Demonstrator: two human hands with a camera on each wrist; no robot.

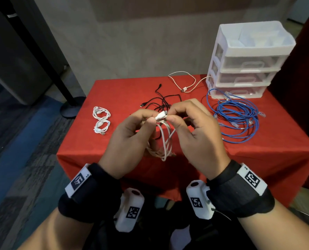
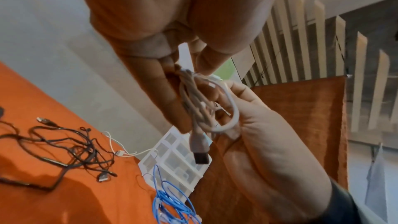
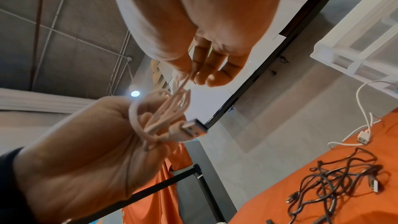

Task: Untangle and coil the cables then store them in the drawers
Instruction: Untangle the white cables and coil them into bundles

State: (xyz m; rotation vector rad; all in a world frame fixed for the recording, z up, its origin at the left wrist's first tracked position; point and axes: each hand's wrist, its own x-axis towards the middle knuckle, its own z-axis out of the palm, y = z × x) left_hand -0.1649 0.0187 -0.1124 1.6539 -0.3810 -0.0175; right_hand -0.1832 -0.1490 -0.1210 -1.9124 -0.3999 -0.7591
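Pinching a smooth, looped white cable (image 1: 163, 139) above the red cloth (image 1: 240, 159), your left hand (image 1: 130, 141) and right hand (image 1: 199, 136) grip its top; clear plastic drawers (image 1: 244, 65) stand back right.

two coiled white cables (image 1: 101, 112), one drawer unit (image 1: 247, 58), three drawers (image 1: 249, 63), two hands (image 1: 130, 139)

Matt red cloth (image 1: 258, 159) covers the table; the drawer unit (image 1: 247, 58) is frosted, translucent white plastic; the white cable (image 1: 165, 141) looks smooth and rubbery, its plug (image 3: 193, 128) shiny metal.
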